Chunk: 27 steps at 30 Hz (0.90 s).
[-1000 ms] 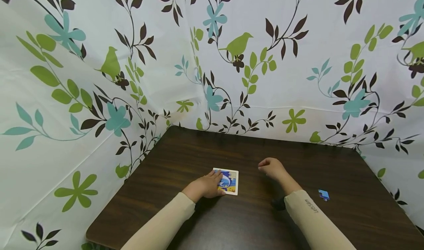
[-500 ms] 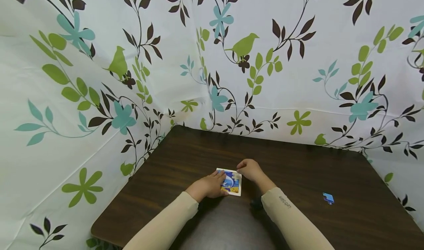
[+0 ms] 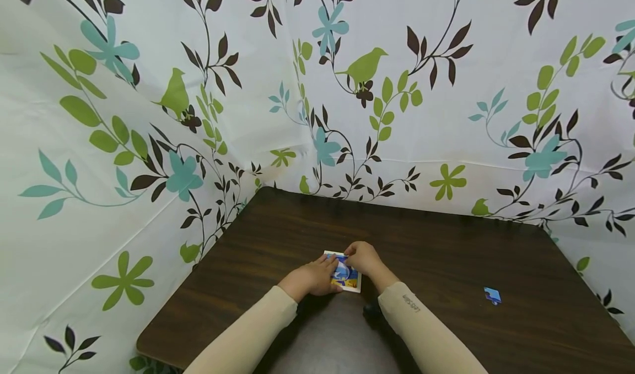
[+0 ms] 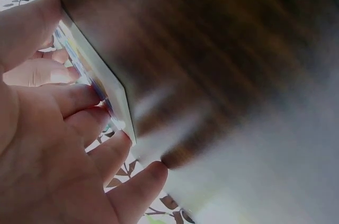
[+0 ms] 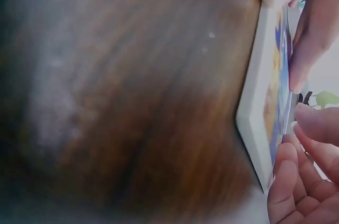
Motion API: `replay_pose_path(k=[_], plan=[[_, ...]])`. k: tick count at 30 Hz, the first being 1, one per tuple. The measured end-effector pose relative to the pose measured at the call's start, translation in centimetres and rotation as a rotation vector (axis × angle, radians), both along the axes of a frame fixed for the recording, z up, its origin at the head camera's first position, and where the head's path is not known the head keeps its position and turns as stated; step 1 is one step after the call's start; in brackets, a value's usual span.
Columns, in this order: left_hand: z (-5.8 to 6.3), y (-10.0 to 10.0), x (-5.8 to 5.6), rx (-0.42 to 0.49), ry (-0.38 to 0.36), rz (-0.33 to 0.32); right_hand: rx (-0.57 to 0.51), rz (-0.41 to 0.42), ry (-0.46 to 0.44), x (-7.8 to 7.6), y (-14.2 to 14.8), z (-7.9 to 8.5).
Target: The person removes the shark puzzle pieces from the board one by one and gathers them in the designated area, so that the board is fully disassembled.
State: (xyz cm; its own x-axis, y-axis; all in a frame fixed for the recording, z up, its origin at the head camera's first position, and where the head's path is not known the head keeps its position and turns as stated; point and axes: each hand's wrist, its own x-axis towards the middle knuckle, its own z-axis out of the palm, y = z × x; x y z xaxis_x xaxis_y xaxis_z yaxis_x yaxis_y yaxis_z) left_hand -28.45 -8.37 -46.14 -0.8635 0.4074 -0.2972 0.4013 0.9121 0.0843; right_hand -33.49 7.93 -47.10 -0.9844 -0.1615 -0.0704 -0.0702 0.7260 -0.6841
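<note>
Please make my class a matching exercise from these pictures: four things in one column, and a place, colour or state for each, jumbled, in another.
Things
1. left hand
2. right hand
3. loose piece
4. wall cloth

Descriptions
A. blue, lying apart from both hands on the dark brown table
B. fingers over the left side of the framed puzzle in the head view
C. white, printed with birds, leaves and flowers
D. at the puzzle's upper right corner in the head view

Right pairs: 1-B, 2-D, 3-A, 4-C
</note>
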Motion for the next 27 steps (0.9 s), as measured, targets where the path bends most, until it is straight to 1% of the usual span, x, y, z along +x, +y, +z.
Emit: replay_pose_path(k=[7,12,18,27], plan=[[0.0,0.0,0.04,0.015,-0.008,0.002,-0.018,-0.043,-0.003,-0.08,-0.25,-0.53],[-0.17,0.09,0.01,0.013,-0.017,0.006,-0.026,-0.064,-0.001,-0.09,-0.32,-0.56],[-0.13,0.11,-0.02,0.01,-0.031,0.013,-0.014,-0.061,-0.016,0.0,-0.4,-0.47],[-0.25,0.0,-0.03,0.017,-0.026,0.015,0.003,-0.062,-0.021,0.12,-0.64,-0.43]])
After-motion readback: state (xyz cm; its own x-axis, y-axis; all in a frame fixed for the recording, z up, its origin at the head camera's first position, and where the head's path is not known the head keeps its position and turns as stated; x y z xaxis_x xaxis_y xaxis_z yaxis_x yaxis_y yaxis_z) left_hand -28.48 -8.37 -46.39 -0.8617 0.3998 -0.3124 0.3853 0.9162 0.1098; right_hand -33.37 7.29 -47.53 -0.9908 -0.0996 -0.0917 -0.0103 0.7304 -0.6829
